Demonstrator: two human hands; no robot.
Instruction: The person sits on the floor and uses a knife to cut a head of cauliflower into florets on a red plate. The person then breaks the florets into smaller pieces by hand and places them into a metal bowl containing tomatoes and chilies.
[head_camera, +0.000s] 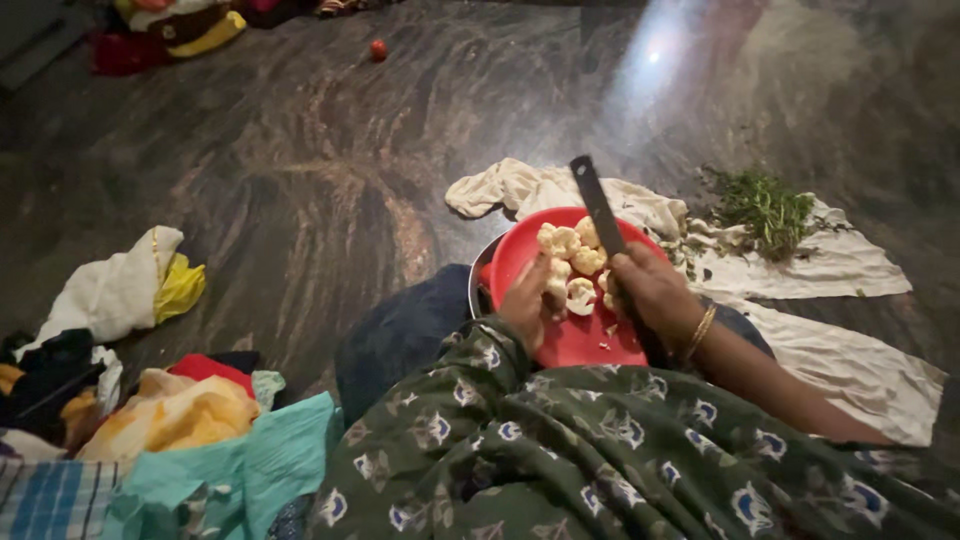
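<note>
1. The right hand (648, 290) wraps its fingers around a knife (598, 206), blade pointing up and away.
2. The left hand (527, 303) pinches a cauliflower floret (556, 288) over the red plate (585, 342).
3. More florets (572, 243) lie on the plate.
4. Chopped greens (765, 207) sit on a cloth (850, 265) nearby.

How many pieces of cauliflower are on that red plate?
About 6 cauliflower pieces show on the red plate: three at the far side by the knife, three nearer between the left hand and right hand. The hands may hide more.
</note>
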